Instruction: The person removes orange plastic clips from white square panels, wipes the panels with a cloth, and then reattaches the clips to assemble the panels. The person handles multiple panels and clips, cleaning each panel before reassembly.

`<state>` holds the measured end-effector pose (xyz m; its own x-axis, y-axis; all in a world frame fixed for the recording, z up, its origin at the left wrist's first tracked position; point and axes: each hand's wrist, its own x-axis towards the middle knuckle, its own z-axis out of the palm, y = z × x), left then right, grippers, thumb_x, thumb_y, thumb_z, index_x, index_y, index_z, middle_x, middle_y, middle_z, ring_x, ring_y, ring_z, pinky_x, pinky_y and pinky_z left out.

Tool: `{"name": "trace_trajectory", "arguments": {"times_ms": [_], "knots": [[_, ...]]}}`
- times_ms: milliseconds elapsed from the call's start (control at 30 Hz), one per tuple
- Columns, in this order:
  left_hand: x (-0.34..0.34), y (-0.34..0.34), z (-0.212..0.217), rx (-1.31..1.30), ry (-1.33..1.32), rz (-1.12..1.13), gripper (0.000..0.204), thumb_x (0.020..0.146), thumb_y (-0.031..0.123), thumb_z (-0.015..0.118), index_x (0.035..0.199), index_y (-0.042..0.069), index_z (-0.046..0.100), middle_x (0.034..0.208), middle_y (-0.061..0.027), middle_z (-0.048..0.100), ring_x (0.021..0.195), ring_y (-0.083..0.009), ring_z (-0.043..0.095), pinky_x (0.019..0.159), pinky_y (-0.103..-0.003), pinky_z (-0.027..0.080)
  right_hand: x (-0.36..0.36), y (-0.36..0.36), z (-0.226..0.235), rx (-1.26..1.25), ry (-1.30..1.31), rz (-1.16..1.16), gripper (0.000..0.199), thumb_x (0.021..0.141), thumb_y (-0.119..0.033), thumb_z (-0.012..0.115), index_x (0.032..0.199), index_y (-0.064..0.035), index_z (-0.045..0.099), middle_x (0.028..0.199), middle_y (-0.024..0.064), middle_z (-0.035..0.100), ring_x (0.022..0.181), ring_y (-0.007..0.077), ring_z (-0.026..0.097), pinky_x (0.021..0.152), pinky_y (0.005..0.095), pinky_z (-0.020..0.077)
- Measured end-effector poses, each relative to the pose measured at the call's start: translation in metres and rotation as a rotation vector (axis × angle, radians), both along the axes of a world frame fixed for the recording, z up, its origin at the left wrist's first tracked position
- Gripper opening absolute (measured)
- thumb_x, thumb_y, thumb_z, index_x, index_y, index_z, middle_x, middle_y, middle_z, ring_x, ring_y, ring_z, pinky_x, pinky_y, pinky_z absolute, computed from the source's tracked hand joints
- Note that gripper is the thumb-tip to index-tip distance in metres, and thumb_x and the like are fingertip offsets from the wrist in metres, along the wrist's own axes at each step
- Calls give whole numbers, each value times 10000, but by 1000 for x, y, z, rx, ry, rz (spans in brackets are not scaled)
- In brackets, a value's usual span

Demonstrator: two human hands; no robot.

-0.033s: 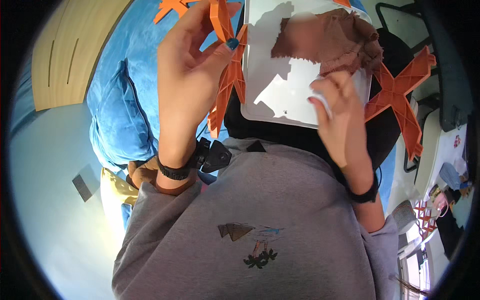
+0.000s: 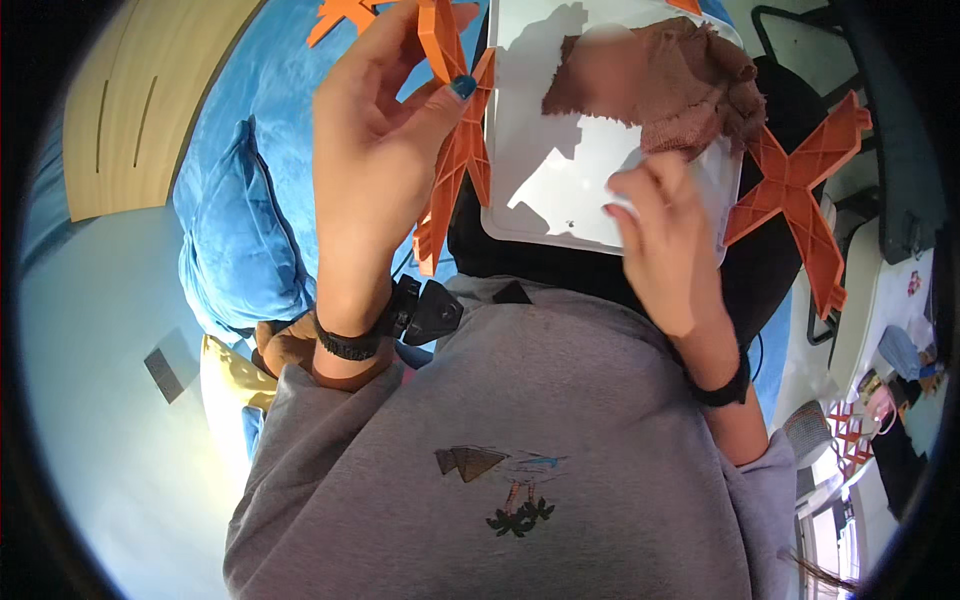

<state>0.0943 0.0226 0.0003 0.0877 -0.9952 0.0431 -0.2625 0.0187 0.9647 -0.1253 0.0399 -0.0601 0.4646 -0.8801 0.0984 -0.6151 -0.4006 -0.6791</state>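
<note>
My left hand [image 2: 385, 170] is closed around an orange X-shaped plastic frame [image 2: 462, 150] at the left edge of a white tray [image 2: 560, 215]. My right hand [image 2: 672, 235] is over the tray's near right part with its fingers curled together. A bit of white shows at those fingertips, but blur keeps me from telling what it is. Just beyond them a crumpled brown cloth [image 2: 690, 85] with frayed edges covers the far right of the tray. Against the tray's right side stands another orange X-shaped frame [image 2: 790, 185].
Black fabric [image 2: 590, 262] lies under the tray. A blue cushion [image 2: 245, 235] rests at the left, near a wooden panel [image 2: 140, 110]. More orange plastic [image 2: 345, 14] shows at the far left. Black metal bars [image 2: 800, 45] stand at the far right.
My right hand has shifted slightly left and toward me over the tray. The left hand and its orange frame have hardly moved, and the cloth lies as before.
</note>
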Motion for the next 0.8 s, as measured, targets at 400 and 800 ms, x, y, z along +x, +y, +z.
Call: {"name": "trace_trajectory", "arguments": {"times_ms": [400, 800], "knots": [[-5, 7, -1, 39, -55, 55, 543, 719, -165, 462, 1254, -72, 455, 1243, -165, 531, 1185, -235, 492, 975, -339, 392, 17, 11, -30, 49, -16, 205, 137, 734, -74, 632, 837, -54, 544, 816, 79, 496, 806, 240, 553, 633, 349, 471], [11, 12, 3, -7, 36, 121, 473, 814, -43, 578, 1272, -36, 460, 1217, -155, 538, 1146, -229, 513, 942, -356, 455, -207, 29, 6, 453, 164, -614, 187, 852, -193, 627, 835, -8, 601, 709, 34, 587, 634, 127, 552, 606, 274, 454]]}}
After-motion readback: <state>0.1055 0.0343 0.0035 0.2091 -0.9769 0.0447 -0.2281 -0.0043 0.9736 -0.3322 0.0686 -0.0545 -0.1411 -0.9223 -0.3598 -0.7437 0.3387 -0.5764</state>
